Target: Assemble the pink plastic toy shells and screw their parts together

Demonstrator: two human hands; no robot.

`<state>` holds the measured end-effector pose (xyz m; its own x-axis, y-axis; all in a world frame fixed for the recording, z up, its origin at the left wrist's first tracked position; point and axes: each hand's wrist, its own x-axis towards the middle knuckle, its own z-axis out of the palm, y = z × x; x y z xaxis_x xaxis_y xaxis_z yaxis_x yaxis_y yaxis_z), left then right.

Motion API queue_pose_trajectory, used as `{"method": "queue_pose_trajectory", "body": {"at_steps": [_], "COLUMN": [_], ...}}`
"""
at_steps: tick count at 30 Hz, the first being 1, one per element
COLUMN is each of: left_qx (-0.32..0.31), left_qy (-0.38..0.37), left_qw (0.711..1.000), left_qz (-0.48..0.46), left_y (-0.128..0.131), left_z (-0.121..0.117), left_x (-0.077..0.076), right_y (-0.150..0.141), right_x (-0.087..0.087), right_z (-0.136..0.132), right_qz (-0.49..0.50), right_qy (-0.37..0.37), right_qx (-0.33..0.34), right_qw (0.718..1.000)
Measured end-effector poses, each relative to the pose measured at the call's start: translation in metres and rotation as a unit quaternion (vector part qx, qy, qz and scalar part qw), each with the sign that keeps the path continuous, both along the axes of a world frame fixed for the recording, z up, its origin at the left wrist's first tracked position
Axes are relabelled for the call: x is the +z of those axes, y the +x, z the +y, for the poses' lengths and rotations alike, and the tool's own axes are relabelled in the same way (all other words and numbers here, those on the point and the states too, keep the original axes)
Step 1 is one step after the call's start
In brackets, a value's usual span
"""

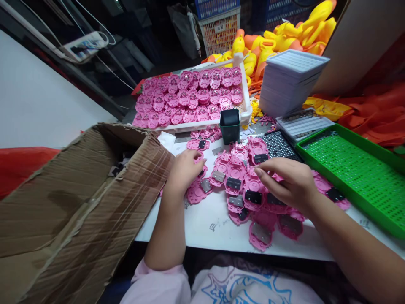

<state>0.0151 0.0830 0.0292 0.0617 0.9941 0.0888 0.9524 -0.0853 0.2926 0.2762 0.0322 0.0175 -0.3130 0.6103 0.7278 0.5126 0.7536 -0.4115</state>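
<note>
My left hand (pixel 185 169) is closed over the left side of the pink plastic casings, thumb and fingertips nearly together. Pink shows between those fingers, but I cannot tell whether it is held or lies behind. At the right, my right hand (pixel 289 181) pinches thumb against forefinger above the heap; anything in that pinch is too small to make out. Between the hands lie several pink casings (pixel 236 169), overlapping, some with a black plate (pixel 233 184) and others with a grey metal plate (pixel 218 176). One casing (pixel 261 232) lies nearest the table's front edge.
A white crate (pixel 247 99) holds rows of pink casings. A dark box (pixel 230 126) stands before it, beside a black tray (pixel 278 145). Stacked white trays (pixel 289 84) and a green tray (pixel 357 173) are at right. An open cardboard box (pixel 126 202) borders the left.
</note>
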Motion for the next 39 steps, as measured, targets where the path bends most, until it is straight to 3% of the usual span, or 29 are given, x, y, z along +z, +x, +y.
{"method": "queue_pose_trajectory", "body": {"at_steps": [8, 13, 17, 20, 22, 23, 26, 34, 39], "left_qx": [-0.035, -0.029, -0.013, 0.001, 0.017, 0.025, 0.041, 0.044, 0.033], "left_qy": [-0.186, -0.191, -0.186, -0.184, -0.183, -0.18, -0.167, -0.143, -0.142], "left_qw": [0.969, 0.968, 0.969, 0.969, 0.969, 0.969, 0.971, 0.978, 0.98], "left_qz": [0.156, 0.157, 0.159, 0.163, 0.166, 0.168, 0.168, 0.144, 0.133], "left_y": [-0.017, -0.015, -0.015, -0.014, -0.012, -0.01, -0.006, -0.002, -0.001], "left_z": [0.005, 0.007, 0.009, 0.01, 0.01, 0.011, 0.011, 0.01, 0.008], "left_x": [0.003, -0.001, -0.002, -0.003, -0.004, -0.004, -0.007, -0.008, -0.009], "right_y": [0.003, 0.011, 0.021, 0.034, 0.042, 0.044, 0.044, 0.016, 0.017], "right_x": [0.0, 0.011, 0.023, 0.026, 0.023, 0.021, 0.011, -0.023, -0.031], "right_z": [0.001, 0.007, 0.036, 0.08, 0.112, 0.127, 0.16, 0.198, 0.214], "right_qz": [-0.001, 0.025, -0.046, -0.138, -0.236, -0.293, -0.36, -0.488, -0.512], "right_qy": [-0.027, -0.088, -0.12, -0.168, -0.214, -0.238, -0.274, -0.313, -0.325], "right_qx": [-0.025, -0.147, -0.216, -0.274, -0.307, -0.306, -0.284, -0.27, -0.274], "right_qw": [0.999, 0.985, 0.968, 0.937, 0.897, 0.874, 0.845, 0.769, 0.747]}}
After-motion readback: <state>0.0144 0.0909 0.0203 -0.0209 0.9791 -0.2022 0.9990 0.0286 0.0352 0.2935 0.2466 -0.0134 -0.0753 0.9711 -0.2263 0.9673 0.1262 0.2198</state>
